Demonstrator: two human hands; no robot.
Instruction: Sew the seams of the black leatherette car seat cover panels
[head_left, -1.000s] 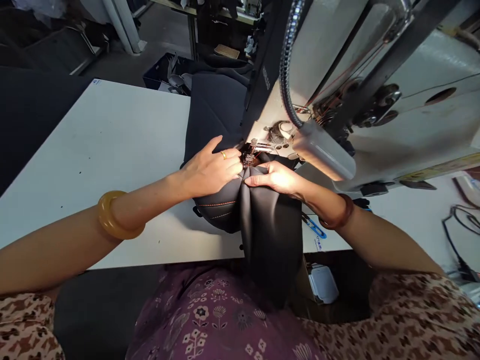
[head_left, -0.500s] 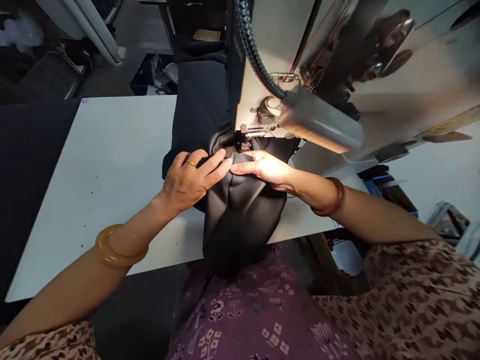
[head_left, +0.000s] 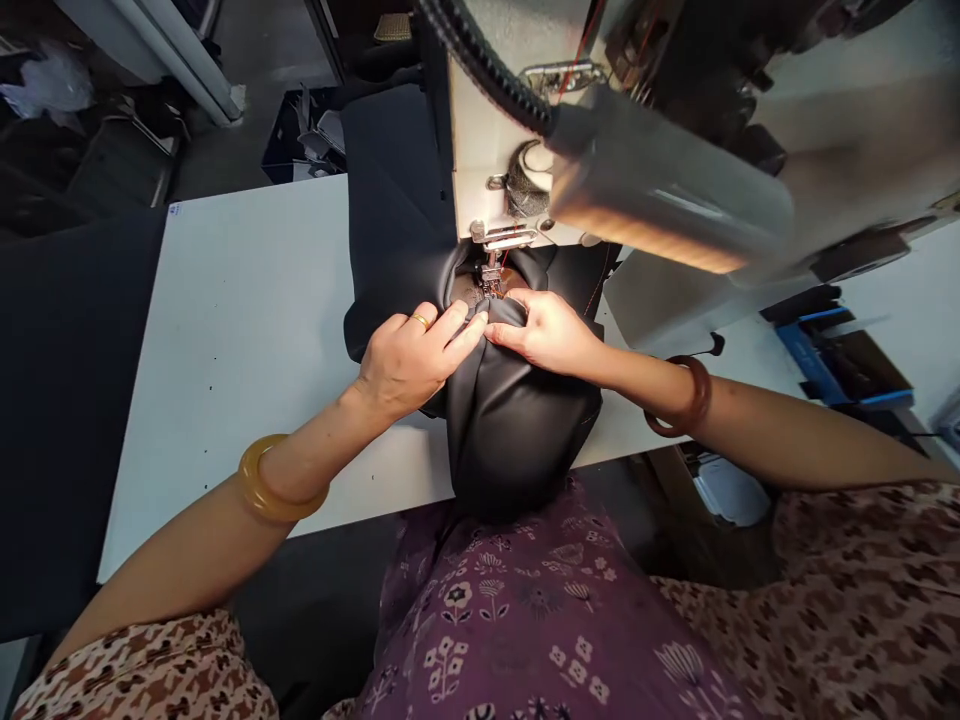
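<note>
A black leather-like fabric piece (head_left: 510, 420) is bunched up under the presser foot (head_left: 491, 275) of a white industrial sewing machine (head_left: 637, 130). My left hand (head_left: 409, 360), with a gold ring, presses its fingers onto the fabric's fold just left of the needle. My right hand (head_left: 547, 330) pinches the fold from the right, with its fingertips touching those of the left. More dark cloth (head_left: 386, 200) trails off behind the machine. The fabric's lower end hangs over the table edge toward my lap.
The white table (head_left: 240, 330) stretches to the left. A lamp tube (head_left: 667, 190) juts from the machine above my right hand. Blue tools (head_left: 832, 350) lie at the right. A dark bin (head_left: 300, 135) of scraps stands on the floor beyond the table.
Both hands have crept forward, closer to the presser foot, and the fabric is gathered tighter beneath them. The view has tilted down toward my lap.
</note>
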